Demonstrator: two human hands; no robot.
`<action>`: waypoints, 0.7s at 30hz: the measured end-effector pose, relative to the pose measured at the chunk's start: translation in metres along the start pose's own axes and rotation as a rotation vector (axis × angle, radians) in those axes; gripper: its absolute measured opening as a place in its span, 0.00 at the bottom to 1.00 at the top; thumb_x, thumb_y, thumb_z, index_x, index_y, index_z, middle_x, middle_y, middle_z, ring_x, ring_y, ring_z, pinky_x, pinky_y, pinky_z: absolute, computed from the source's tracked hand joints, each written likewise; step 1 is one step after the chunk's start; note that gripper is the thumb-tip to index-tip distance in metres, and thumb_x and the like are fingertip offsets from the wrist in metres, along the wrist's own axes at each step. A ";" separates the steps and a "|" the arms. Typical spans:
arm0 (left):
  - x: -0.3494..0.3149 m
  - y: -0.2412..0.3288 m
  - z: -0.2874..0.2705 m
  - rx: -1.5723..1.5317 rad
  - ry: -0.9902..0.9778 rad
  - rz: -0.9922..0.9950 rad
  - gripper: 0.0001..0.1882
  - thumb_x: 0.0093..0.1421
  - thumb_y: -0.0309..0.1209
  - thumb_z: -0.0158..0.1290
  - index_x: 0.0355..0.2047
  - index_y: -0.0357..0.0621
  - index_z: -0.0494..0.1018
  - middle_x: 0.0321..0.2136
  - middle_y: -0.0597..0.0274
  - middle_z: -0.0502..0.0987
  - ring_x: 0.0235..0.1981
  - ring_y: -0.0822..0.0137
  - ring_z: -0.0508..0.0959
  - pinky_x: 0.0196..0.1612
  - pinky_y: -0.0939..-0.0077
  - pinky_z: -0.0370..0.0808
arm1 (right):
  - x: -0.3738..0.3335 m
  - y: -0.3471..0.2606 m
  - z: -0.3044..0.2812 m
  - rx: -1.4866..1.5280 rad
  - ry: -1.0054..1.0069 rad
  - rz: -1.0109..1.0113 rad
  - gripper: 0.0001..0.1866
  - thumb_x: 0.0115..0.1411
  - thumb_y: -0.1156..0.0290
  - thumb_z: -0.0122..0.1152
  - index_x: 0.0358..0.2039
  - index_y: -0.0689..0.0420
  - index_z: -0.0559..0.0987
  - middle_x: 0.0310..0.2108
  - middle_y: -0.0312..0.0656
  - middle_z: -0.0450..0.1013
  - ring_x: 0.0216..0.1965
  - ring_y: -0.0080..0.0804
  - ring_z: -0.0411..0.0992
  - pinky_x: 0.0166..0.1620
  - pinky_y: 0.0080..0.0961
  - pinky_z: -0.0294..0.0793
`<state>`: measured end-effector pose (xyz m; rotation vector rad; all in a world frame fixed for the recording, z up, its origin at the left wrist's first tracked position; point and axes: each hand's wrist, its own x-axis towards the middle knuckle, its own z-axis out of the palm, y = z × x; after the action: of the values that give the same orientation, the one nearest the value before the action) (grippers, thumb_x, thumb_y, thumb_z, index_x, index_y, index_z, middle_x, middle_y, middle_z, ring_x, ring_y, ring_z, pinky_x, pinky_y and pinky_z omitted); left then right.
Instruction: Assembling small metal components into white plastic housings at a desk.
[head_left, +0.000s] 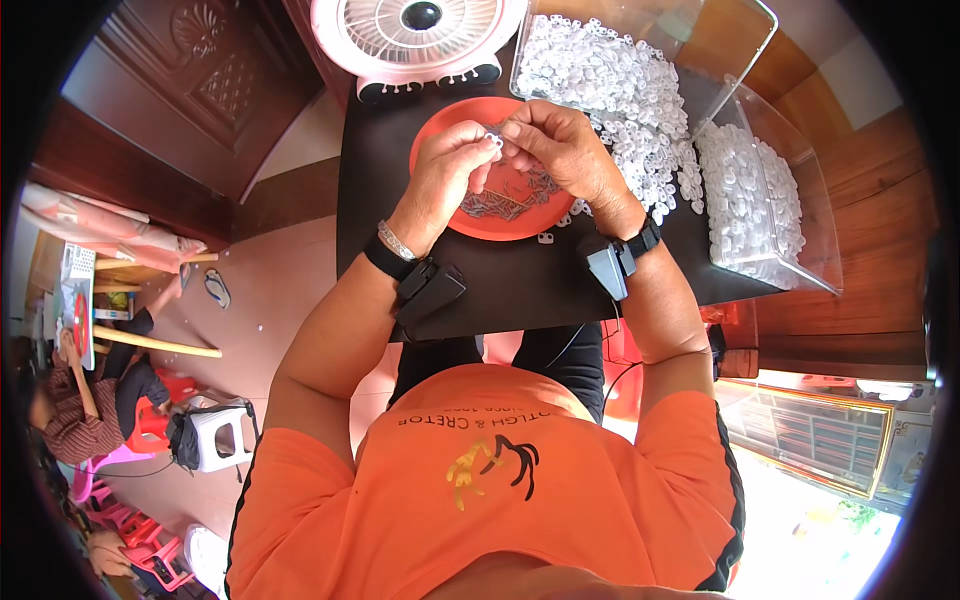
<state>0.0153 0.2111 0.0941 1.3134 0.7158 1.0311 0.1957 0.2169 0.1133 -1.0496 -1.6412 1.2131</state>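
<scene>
Over the round orange plate [462,128], my two hands come together at the fingertips. My left hand [440,178] is closed in a pinch on a small white plastic piece with holes [495,141]. Close beside it, my right hand [562,150] has thumb and forefinger pressed together, with a bit of grey showing at the tips; what it is stays too small to name. Many thin grey pieces [500,205] lie in the plate, partly hidden under my hands. A loose white piece [545,238] rests on the dark table by the plate's near edge.
A clear bin [745,65] spills white pieces [640,150] onto the table [480,290], right of the plate. Another clear bin [815,215] full of them stands farther right. Behind the plate is a pink fan [345,30]. Another person [85,400] sits at far left near stools [220,435].
</scene>
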 end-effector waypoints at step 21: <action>0.002 -0.004 -0.002 0.110 -0.061 0.032 0.10 0.60 0.31 0.46 0.25 0.38 0.69 0.18 0.69 0.66 0.18 0.78 0.63 0.24 0.85 0.61 | 0.000 -0.002 -0.005 -0.161 -0.021 -0.044 0.13 0.62 0.63 0.53 0.27 0.59 0.74 0.19 0.31 0.69 0.21 0.17 0.65 0.24 0.16 0.67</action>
<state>0.0150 0.2145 0.0896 1.4494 0.7162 0.9844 0.1999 0.2177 0.1163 -1.0957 -1.7927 1.0812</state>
